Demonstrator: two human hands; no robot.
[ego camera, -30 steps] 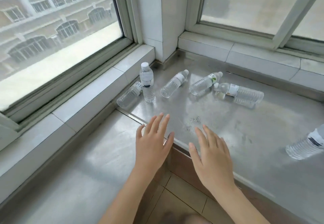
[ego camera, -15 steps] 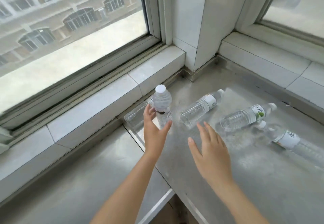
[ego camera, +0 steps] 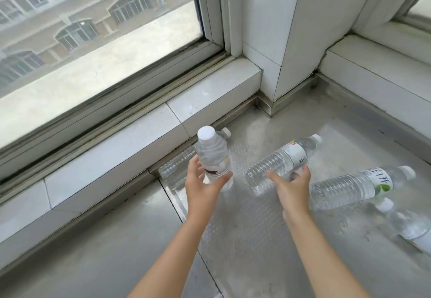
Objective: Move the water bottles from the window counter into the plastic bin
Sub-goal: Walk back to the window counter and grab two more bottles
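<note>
Several clear water bottles are on the steel window counter [ego camera: 245,246]. My left hand [ego camera: 204,187] wraps its fingers and thumb around the lower part of an upright bottle [ego camera: 211,152] with a white cap. My right hand [ego camera: 292,187] grips a lying bottle [ego camera: 283,159] from its near side, thumb across the ribbed body. Another bottle [ego camera: 177,163] lies against the sill behind the upright one. A bottle with a green leaf label [ego camera: 354,186] lies to the right of my right hand. One more bottle [ego camera: 407,226] lies at the right edge. No plastic bin is in view.
A white tiled sill [ego camera: 130,148] runs along the window on the left. A white tiled pillar [ego camera: 291,48] stands in the corner, with a second sill [ego camera: 377,74] to its right. A seam [ego camera: 172,200] splits the counter into two steel sheets.
I have leaned in closer to the corner. My left hand has closed around the upright bottle, and my right hand has reached forward and taken hold of the lying bottle.
</note>
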